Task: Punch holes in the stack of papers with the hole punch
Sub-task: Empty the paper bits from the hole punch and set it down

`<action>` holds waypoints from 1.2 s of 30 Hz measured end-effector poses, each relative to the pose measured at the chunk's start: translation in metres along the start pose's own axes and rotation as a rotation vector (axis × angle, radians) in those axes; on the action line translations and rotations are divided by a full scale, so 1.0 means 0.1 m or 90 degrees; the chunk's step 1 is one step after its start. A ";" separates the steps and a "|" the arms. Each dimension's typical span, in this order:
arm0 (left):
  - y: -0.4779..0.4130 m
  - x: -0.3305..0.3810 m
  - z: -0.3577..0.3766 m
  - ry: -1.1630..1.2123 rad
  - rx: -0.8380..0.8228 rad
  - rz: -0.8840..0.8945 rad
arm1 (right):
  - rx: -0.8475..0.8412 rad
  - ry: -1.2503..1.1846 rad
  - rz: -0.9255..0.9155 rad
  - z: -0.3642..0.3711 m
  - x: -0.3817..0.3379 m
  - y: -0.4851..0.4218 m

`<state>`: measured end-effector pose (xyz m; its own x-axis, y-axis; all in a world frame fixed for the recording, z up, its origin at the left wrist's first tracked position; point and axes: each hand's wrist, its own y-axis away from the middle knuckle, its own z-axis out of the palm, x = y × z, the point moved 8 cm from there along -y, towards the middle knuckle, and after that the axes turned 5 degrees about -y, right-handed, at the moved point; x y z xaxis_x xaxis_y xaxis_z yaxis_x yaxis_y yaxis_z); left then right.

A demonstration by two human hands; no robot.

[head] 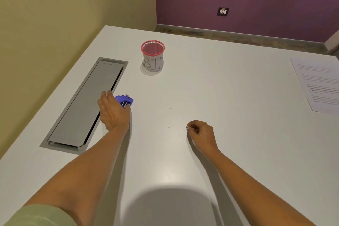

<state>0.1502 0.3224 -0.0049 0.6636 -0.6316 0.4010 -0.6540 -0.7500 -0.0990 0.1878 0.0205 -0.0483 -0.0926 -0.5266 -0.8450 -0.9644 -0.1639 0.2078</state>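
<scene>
The left hand (112,113) is reaching out over the white table (220,152) and is wrapping its fingers around the blue hole punch (125,100), which is sitting on the tabletop just beside the long grey cable hatch (88,104) set into the surface. The right hand (200,132) is hovering low over the table nearer the person, its fingertips pinched together on something small and white that is too tiny to identify. A few small white paper dots (169,127) are lying scattered on the table between the two hands. The stack of papers (319,82) is lying flat at the far right edge of the table, well apart from both hands and the punch. A red mesh cup (152,55), wrapped in paper lettered "BIN", is standing upright beyond the punch.
</scene>
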 end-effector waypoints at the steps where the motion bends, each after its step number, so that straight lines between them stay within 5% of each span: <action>1: 0.06 0.06 0.01 0.039 0.021 0.044 | 0.001 0.001 0.000 0.01 -0.01 -0.02; 8: 0.68 0.39 0.54 0.025 -0.144 0.334 | -0.015 0.010 -0.019 0.17 -0.11 -0.19; 28: 0.65 0.27 0.74 -0.060 -0.148 0.245 | 0.008 0.040 0.006 0.41 -0.20 -0.50; 36: 0.65 0.27 0.72 -0.057 -0.146 0.245 | -0.027 -0.364 0.224 0.32 -0.12 -0.53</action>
<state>0.1520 0.2422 -0.0664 0.3783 -0.8781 0.2928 -0.9162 -0.4004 -0.0168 0.2326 0.0621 -0.0651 -0.5278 -0.0318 -0.8488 -0.8431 -0.1018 0.5280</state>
